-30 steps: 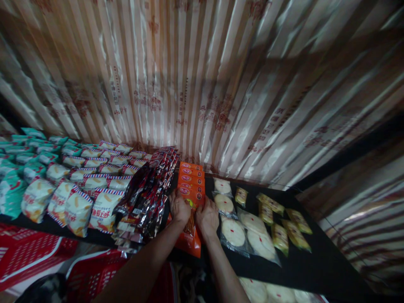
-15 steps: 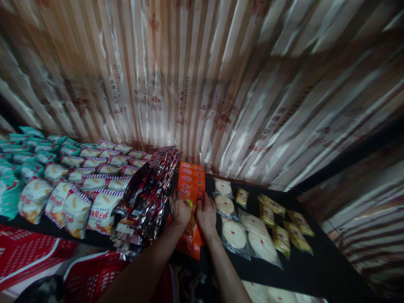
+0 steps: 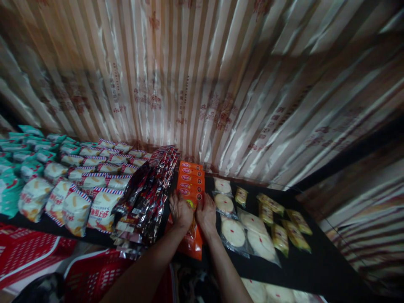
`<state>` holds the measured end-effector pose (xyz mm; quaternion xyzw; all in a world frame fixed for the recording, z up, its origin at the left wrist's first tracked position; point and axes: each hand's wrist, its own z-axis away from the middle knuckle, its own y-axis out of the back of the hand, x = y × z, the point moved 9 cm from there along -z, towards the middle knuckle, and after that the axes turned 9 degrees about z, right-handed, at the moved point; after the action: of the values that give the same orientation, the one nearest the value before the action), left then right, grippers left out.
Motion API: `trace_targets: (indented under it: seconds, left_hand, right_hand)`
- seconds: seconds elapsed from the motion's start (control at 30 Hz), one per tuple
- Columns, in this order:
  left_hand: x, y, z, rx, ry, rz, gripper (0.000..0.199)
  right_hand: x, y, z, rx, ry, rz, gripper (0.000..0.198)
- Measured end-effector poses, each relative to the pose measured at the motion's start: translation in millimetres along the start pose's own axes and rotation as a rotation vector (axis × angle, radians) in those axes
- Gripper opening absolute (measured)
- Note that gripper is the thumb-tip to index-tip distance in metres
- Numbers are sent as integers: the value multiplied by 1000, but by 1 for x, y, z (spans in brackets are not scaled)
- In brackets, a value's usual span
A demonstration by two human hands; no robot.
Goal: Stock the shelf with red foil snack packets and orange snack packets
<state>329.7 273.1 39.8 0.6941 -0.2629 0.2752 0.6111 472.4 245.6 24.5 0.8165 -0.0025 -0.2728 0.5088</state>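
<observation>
Overlapping orange snack packets (image 3: 191,180) lie in a column on the black-covered table, each top edge showing above the one in front. My left hand (image 3: 182,211) grips the left side of the frontmost orange snack packet (image 3: 193,247), its fingers bent over the edge. On the opposite side, my right hand (image 3: 206,213) presses the same packet between fingers and thumb. Its middle is partly hidden by my hands. Just left of my left hand is a heap of shiny dark-red packets (image 3: 148,198). Clear bags of round white wafers (image 3: 233,232) lie right of my right hand.
White snack bags (image 3: 102,210) and green bags (image 3: 9,189) stand in rows at the left. Small yellow packets (image 3: 280,240) lie at the right. Red baskets (image 3: 91,273) sit below the table's front edge. A pleated printed curtain (image 3: 189,84) hangs behind.
The lower end of the front orange packet has shifted slightly to the right. Both hands stay in nearly the same place on it.
</observation>
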Motion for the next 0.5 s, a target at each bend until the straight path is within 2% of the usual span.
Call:
trace_targets:
  seconds: [0.27, 0.5]
  left_hand:
    - [-4, -5, 9, 18, 19, -78, 47]
    - [-3, -6, 10, -18, -15, -68, 48]
  right_hand:
    - [0, -2, 1, -15, 8, 9, 50]
    - [-3, -7, 5, -1, 54, 66, 52]
